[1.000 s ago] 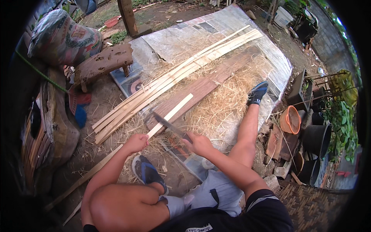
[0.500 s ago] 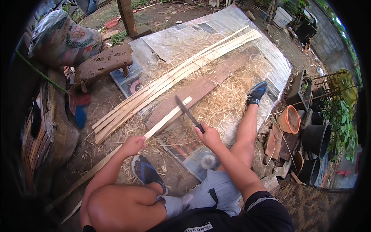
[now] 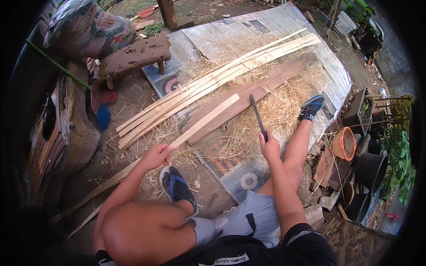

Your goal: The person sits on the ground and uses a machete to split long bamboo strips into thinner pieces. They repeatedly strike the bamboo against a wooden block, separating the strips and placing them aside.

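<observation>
I see the left hand with fingers curled shut around a pale bamboo slat, which slants up and away over the straw; the right hand is clenched on the handle of a dark knife, blade raised. A patterned, bulging sack sits at upper left, and a printed sheet with a round emblem lies under the straw between my legs.

One head-worn fisheye camera looks steeply down and forward from above the seated person, close over the bent knees and forearms. It faces the straw-strewn grey plastic ground sheet, whose long pale bamboo strips bend toward the dark round rim.
</observation>
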### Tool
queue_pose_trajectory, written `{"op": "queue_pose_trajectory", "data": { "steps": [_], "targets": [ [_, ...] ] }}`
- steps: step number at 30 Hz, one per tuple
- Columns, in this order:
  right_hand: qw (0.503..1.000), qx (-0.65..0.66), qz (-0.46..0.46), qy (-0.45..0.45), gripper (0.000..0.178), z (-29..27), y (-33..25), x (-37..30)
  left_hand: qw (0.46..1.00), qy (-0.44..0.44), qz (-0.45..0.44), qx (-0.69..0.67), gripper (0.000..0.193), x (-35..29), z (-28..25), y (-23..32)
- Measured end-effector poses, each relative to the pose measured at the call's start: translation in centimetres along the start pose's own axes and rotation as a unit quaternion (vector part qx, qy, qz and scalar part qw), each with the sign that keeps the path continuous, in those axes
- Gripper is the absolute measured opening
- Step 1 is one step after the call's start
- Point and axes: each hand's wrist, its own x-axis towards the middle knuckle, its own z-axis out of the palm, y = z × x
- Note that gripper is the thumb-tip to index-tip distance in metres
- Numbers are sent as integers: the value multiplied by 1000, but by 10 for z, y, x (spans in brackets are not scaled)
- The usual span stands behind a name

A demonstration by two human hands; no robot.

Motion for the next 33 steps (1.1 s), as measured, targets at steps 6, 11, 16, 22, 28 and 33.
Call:
{"op": "queue_pose_trajectory", "data": {
  "steps": [6, 11, 16, 22, 28, 33],
  "targets": [
    [1000, 19, 21, -13, 46, -4, 5, 2, 926, 143, 79, 341, 55, -52, -17, 104],
    [998, 59, 25, 7, 48, 18, 12, 3, 932, 166, 110, 303, 60, -34, -25, 55],
    [999, 30, 17, -10, 49, 18, 14, 5, 971, 96, 39, 213, 55, -28, -9, 27],
    [995, -45, 49, -74, 56, 32, 18, 4, 961, 75, 93, 249, 45, -20, -12, 6],
    [992, -63, 39, -103, 58, 34, 13, 7, 922, -62, -128, 361, 50, -70, -26, -80],
    [992, -20, 27, -120, 54, 46, 26, 14, 938, 31, -70, 338, 46, -90, -13, -161]
  ]
}}
